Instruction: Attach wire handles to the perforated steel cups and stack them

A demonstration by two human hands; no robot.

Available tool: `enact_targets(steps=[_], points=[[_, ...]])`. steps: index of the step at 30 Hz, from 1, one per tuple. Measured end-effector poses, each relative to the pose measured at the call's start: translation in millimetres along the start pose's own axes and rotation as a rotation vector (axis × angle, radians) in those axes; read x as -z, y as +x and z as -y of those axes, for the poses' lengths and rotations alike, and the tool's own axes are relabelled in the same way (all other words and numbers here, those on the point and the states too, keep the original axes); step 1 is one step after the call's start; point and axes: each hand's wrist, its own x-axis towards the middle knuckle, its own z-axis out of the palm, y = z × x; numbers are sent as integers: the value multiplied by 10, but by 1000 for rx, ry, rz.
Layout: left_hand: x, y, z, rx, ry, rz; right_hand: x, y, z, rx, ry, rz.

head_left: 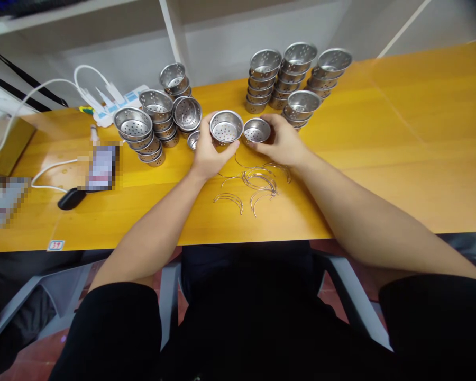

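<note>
My left hand (212,151) is closed around a perforated metal cup (226,127), its open top facing me. Beside it, my right hand (283,140) grips a second, smaller-looking perforated cup (257,130) by its right side. The two cups are side by side above the table, rims very close; I cannot tell if they touch. Below the hands lies a loose pile of thin curved metal wires (259,181), with a few more wires (229,198) just to the left. Close behind my left hand a tilted perforated cup (188,114) rests among stacked cups.
Stacks of perforated cups stand at the back left (133,124) and back right (301,55) of the yellow table (381,185). A white power strip (121,103) with cables, a blurred phone (102,168) and a black oval object (72,199) lie at left. Grey chair arms (170,301) flank me.
</note>
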Motion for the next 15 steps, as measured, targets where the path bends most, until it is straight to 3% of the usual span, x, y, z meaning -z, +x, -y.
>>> enact_targets(steps=[4, 9, 12, 15], points=[[-25, -38, -5, 121, -48, -62, -24, 49, -72, -16, -35, 1], [-47, -63, 62, 103, -37, -40, -20, 41, -59, -40, -72, 19], [-64, -62, 98, 77, 0, -29, 111, -43, 147, 2, -112, 8], [-78, -60, 106, 105, -29, -41, 399, -155, 484, 50, -119, -33]])
